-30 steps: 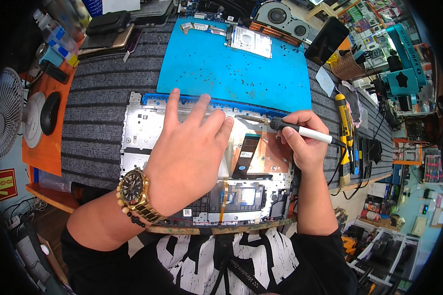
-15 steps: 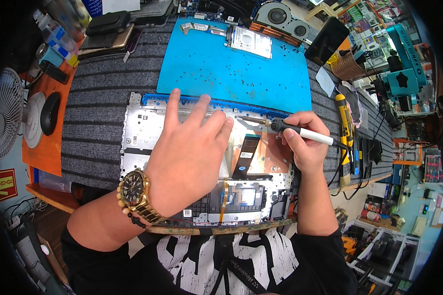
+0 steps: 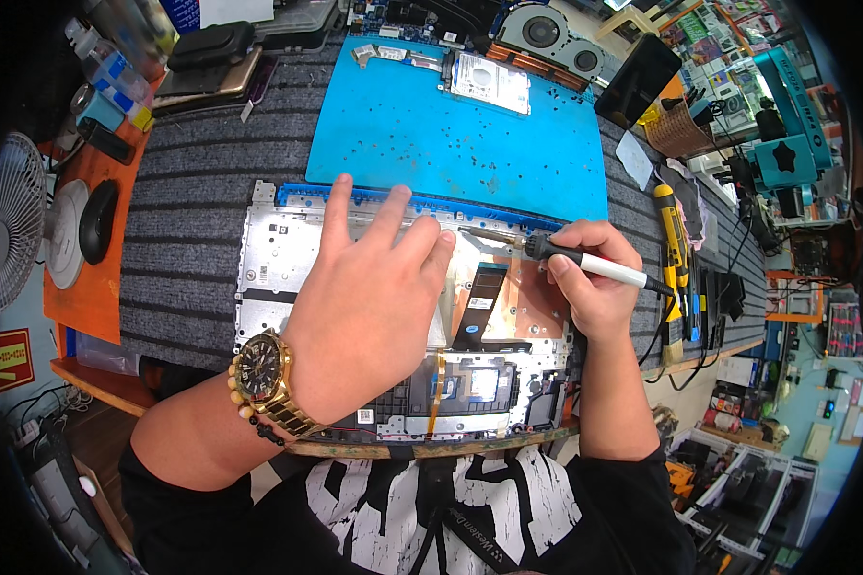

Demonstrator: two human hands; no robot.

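An opened laptop chassis (image 3: 268, 259) lies in front of me, with a silver plate, a blue strip along its far edge and a black ribbon cable (image 3: 479, 311). My left hand (image 3: 355, 297), a gold watch at its wrist, lies spread over the plate, fingertips at the blue strip. My right hand (image 3: 594, 287) grips a black-and-white soldering iron (image 3: 604, 271), whose metal tip points leftward near the upper edge of the plate.
Beyond the chassis, a blue mat (image 3: 451, 144) carries a hard drive (image 3: 489, 84) and fan assembly (image 3: 547, 38). Yellow tools (image 3: 669, 240) and a teal device (image 3: 786, 163) are at right; a fan (image 3: 10, 220), black mouse (image 3: 99, 220) and stacked phones (image 3: 206, 81) at left.
My right hand and the soldering iron have shifted very slightly downward. My left hand keeps its place on the chassis.
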